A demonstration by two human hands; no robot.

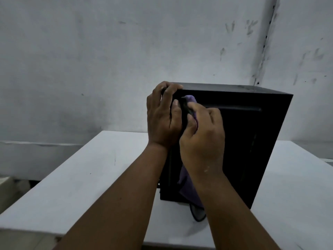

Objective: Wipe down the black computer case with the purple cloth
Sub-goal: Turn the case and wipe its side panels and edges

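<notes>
**Cloth at the top corner, long face below**

The case (234, 141) stands upright on the white table (81, 177), tall axis vertical, its broad dark side turned toward the camera. Left hand (162, 120) is curled over the upper near corner, fingers hooked on the top edge, bracing the box. Right hand (203, 139) is right beside it, fingers bunched round the cloth (191, 100), pressing a purple wad against the near vertical edge just under the top. A loose tail of that cloth hangs down below the wrist, along the lower front of the case, almost to the table.

Here's what matters: the two hands are nearly touching at the top left corner, and almost all the unwiped-looking panel lies down and to the right of the grip. The right hand is the nearer one to that face, so I'd judge the stroke wants to run down the long axis or sweep right, with the left holding firm. Something dark and rounded pokes out under the case; can't tell what
</notes>
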